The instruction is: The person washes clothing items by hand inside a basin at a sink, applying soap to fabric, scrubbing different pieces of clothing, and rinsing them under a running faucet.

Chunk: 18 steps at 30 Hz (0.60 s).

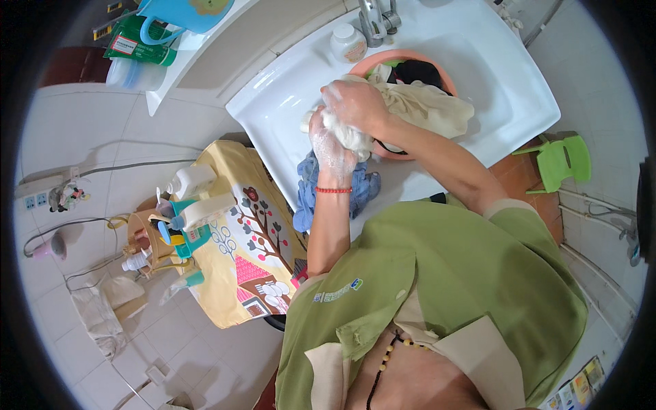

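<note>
Both hands are soapy and close together over the white sink (492, 102). My left hand (333, 148), with a red bead bracelet at the wrist, grips a bunched white cloth (351, 136). My right hand (356, 105) is closed on the upper part of the same cloth. Just behind them a salmon-coloured basin (405, 55) holds a cream cloth (425, 105) and a black garment (417, 72). A wet blue striped cloth (366, 187) lies on the sink's near left edge, beneath and beside my left forearm.
A white jar (349, 43) stands beside the chrome faucet (373, 25). Left of the sink, pump bottles (207, 211) and a teal basket (192, 241) stand on a yellow patterned cover (220, 302). A white shelf (200, 51) juts in upper left; a green plastic chair (558, 164) is at right.
</note>
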Tool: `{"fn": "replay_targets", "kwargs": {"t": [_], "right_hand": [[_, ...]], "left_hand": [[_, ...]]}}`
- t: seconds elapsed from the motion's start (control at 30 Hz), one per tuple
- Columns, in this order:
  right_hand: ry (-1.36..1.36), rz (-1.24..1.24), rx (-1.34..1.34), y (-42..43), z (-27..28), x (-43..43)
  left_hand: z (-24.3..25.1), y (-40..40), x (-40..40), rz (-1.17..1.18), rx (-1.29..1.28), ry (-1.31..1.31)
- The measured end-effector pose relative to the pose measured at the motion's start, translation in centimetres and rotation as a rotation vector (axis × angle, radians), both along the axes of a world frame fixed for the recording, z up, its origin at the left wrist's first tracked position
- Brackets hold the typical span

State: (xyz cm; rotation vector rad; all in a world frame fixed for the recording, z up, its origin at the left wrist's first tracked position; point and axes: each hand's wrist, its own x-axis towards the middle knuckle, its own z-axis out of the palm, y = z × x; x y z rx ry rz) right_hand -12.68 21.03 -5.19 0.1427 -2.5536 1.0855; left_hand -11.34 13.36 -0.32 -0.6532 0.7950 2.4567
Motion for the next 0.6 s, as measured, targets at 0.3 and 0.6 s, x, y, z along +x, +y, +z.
{"fn": "replay_targets", "kwargs": {"t": [0.3, 0.6], "right_hand": [[0.178, -0.153, -0.033, -0.5, -1.5, 0.3], [-0.549, 0.351, 0.032, 8.4, 0.5, 6.0]], "left_hand": [[-3.6, -3.1, -0.5, -0.086, 0.114, 0.32], [1.7, -10.8, 2.6, -0.44, -0.99, 0.785]]}}
